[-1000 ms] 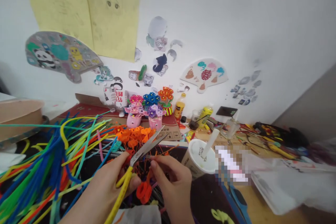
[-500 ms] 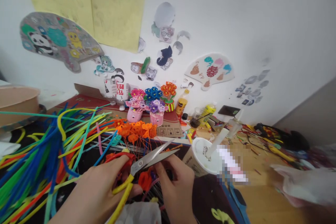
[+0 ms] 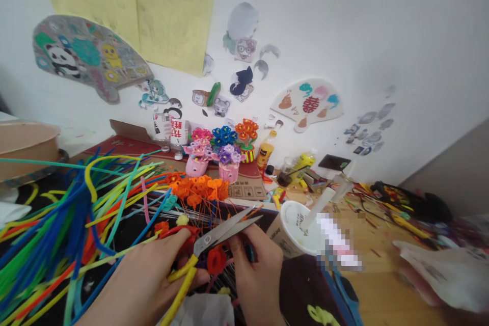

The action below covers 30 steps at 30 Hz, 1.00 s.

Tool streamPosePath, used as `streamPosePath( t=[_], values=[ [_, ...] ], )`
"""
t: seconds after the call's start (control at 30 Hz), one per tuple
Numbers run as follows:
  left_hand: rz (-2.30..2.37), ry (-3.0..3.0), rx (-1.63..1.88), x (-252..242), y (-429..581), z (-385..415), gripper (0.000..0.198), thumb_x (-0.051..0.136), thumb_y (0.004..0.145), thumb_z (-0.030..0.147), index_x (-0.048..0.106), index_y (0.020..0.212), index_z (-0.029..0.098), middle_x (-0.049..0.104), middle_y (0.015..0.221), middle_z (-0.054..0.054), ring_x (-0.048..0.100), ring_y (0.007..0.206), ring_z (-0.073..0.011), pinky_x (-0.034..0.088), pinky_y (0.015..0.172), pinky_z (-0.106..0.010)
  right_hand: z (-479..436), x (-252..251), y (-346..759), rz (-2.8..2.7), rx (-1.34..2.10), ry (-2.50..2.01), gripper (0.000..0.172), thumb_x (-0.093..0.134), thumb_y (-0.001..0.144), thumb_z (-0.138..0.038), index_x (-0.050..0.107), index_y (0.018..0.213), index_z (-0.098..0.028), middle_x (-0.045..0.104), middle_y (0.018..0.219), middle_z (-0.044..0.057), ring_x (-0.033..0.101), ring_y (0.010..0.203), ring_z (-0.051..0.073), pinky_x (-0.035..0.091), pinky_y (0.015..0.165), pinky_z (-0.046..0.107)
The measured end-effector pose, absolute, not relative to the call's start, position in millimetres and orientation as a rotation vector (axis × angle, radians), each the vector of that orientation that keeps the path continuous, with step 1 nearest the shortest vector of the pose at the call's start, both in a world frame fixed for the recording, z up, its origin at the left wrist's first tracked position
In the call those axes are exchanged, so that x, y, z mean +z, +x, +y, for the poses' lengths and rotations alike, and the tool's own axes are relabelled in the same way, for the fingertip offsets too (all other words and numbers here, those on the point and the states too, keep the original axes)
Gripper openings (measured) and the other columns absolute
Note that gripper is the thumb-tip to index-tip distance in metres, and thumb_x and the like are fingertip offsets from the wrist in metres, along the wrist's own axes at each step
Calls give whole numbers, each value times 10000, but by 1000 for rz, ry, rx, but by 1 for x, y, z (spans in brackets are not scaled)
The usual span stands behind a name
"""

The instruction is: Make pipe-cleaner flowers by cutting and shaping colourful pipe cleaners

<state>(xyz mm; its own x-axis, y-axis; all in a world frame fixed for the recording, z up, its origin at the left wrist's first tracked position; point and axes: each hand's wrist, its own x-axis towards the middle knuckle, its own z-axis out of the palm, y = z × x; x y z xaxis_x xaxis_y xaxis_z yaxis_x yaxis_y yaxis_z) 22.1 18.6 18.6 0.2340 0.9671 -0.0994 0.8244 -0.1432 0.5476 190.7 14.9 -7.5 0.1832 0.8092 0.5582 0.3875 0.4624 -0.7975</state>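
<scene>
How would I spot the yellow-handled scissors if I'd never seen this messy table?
Below the white wall, look low in the middle for the left hand. The scissors are there, blades slightly parted and pointing toward the right. Unlike the fuzzy, colourful strips heaped to the left, they have shiny metal blades.

We look at a plain white wall (image 3: 344, 20) filling the upper part of the view. At its upper left we see two yellow sheets (image 3: 175, 20) with faint pencil drawings, and just below them a grey fan-shaped panel (image 3: 86, 51) decorated with a panda. Small cut-out pictures (image 3: 244, 50) dot the middle, with a white fan-shaped panel (image 3: 296, 104) to their right. At the far right we find a greyer surface (image 3: 458, 142) meeting the wall along a slanting edge. Below, under soft light, lies a pale wooden worktop (image 3: 376, 285)
</scene>
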Motion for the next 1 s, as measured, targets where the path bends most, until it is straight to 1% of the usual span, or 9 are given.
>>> streamPosePath(
  t=[0.1, 0.27, 0.4, 0.53, 0.77, 0.9, 1.0],
  values=[
    [1618, 2017, 359, 14, 22, 18, 167, 552, 776, 400, 601, 795, 242, 753, 844, -58, 683, 735, -268, 436, 653, -323, 15, -7, 191, -1431, 385, -1126, 197, 555, 849, -140, 705, 736, -199, 665, 622, 2, 602, 551, 156, 478, 534, 208],
    [1603, 2009, 387, 10, 20, 18, 196, 570, 780, 425, 637, 821, 246, 762, 856, -60, 688, 745, -266, 450, 659, -319, 17, -6, 191, -1460, 329, -1128, 201, 550, 838, -122, 724, 767, -194, 642, 600, -1, 579, 525, 156, 475, 528, 213],
    [1618, 1998, 335, 12, 22, 17, 235, 558, 788, 447, 647, 862, 242, 759, 847, -61, 692, 756, -275, 452, 661, -322, 17, -6, 192, -1475, 297, -1112, 211, 545, 845, -96, 715, 768, -193, 669, 644, 0, 614, 572, 152, 489, 565, 199],
    [1626, 2025, 302, 14, 22, 17, 252, 536, 811, 455, 642, 863, 232, 751, 816, -61, 685, 716, -263, 439, 635, -309, 16, -6, 192, -1478, 272, -1089, 213, 544, 849, -66, 701, 792, -198, 716, 727, 2, 661, 650, 148, 502, 624, 182],
    [1602, 2026, 282, 12, 22, 18, 296, 515, 830, 460, 651, 922, 214, 761, 854, -85, 695, 749, -281, 434, 644, -317, 18, -7, 191, -1484, 256, -1106, 219, 527, 858, -78, 676, 752, -200, 701, 696, 1, 650, 624, 153, 493, 600, 193],
    [1601, 2041, 256, 7, 22, 18, 317, 513, 829, 486, 658, 886, 210, 756, 796, -79, 677, 678, -256, 405, 608, -297, 19, -9, 192, -1495, 231, -1110, 210, 533, 858, -83, 676, 754, -197, 698, 693, 6, 645, 612, 152, 485, 582, 192],
    [1608, 2039, 253, 6, 22, 17, 295, 525, 819, 474, 660, 850, 214, 747, 765, -71, 664, 654, -248, 391, 596, -291, 19, -11, 193, -1497, 222, -1121, 202, 539, 866, -95, 682, 764, -195, 709, 714, 14, 648, 623, 152, 481, 583, 190]
  ],
)
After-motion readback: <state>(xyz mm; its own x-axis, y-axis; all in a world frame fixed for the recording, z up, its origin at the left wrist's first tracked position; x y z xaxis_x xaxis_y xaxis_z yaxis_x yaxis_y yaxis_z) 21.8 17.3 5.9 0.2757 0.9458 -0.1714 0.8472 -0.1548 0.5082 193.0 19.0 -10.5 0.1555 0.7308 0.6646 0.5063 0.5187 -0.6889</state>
